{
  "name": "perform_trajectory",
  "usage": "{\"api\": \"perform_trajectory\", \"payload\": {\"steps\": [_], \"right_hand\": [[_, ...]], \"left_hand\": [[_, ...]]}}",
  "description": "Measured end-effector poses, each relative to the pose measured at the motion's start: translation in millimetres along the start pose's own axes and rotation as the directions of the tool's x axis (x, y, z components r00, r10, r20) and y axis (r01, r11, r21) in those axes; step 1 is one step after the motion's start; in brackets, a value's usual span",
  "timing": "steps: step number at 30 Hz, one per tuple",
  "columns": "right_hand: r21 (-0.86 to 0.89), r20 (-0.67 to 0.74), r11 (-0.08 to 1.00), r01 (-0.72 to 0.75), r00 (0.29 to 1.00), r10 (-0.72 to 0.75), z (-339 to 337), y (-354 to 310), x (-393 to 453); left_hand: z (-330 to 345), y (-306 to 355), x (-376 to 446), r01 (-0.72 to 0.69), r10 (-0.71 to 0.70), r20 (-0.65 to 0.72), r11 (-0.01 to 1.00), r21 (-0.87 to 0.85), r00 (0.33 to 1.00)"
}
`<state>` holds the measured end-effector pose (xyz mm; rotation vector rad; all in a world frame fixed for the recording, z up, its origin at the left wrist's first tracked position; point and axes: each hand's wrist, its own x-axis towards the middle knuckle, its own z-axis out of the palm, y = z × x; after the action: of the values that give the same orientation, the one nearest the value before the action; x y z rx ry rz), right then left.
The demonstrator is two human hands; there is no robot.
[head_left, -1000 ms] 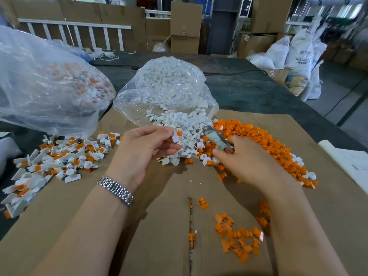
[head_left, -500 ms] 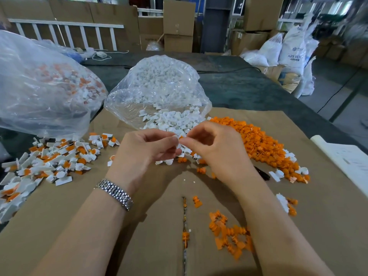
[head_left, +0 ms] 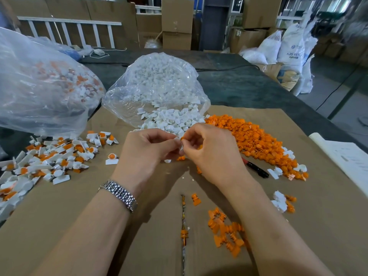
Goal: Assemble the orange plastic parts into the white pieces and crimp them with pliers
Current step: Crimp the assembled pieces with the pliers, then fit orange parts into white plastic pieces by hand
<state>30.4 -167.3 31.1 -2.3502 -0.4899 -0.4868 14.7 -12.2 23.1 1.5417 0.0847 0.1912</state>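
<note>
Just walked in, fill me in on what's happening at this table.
A person is fitting small plastic parts together by hand. The left hand pinches a white piece while the right hand presses an orange part into it. Loose white pieces spill from a clear bag, next to an orange pile. Finished assemblies lie to the left. The pliers lie on the cardboard, unused.
</note>
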Motion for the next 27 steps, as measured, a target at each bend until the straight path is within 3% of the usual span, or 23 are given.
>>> {"api": "perform_trajectory", "payload": {"steps": [3,5,8,10,12,14,17,20,23,27], "right_hand": [[0.158,0.056,0.979,-0.128,0.991,0.121,-6.6,8.1,4.9],[0.170,0.022,0.965,-0.200,0.980,0.199,-15.3,18.2,8.6],[-0.012,0.050,0.969,-0.245,0.968,0.245,-26.6,32.0,10.1],[-0.085,0.176,0.966,-0.246,0.950,0.257,-27.4,33.1,8.0],[-0.128,0.284,0.966,-0.225,0.925,0.253,-24.7,28.4,4.2],[-0.241,0.343,0.953,-0.185,0.902,0.262,-19.6,24.1,0.8],[-0.404,0.359,0.911,-0.086,0.901,0.244,-13.0,19.2,-1.7],[-0.416,0.377,0.907,-0.057,0.897,0.230,-10.5,15.9,-2.4],[-0.408,0.325,0.911,-0.061,0.923,0.208,-9.8,17.9,-1.9],[-0.285,0.244,0.950,-0.128,0.949,0.201,-11.4,19.5,0.4]], "left_hand": [[-6.1,-0.7,3.6,-0.013,0.016,-0.031,0.996,0.085,0.999],[-15.9,-3.2,9.7,-0.055,0.106,-0.137,0.941,0.333,0.985],[-35.5,-2.0,17.9,-0.021,0.316,-0.266,0.680,0.733,0.911],[-46.3,-0.8,21.8,0.071,0.367,-0.308,0.535,0.842,0.878],[-50.7,-0.4,23.0,0.124,0.393,-0.334,0.472,0.873,0.857],[-49.0,-0.1,21.9,0.049,0.409,-0.277,0.487,0.872,0.870],[-38.9,-1.2,17.6,-0.129,0.335,-0.067,0.530,0.838,0.940],[-30.7,-5.6,15.3,-0.147,0.175,0.070,0.481,0.864,0.982],[-25.8,-7.1,17.1,-0.124,0.055,0.112,0.360,0.925,0.992],[-22.6,-8.9,16.4,-0.164,0.106,0.138,0.294,0.942,0.985]]}}
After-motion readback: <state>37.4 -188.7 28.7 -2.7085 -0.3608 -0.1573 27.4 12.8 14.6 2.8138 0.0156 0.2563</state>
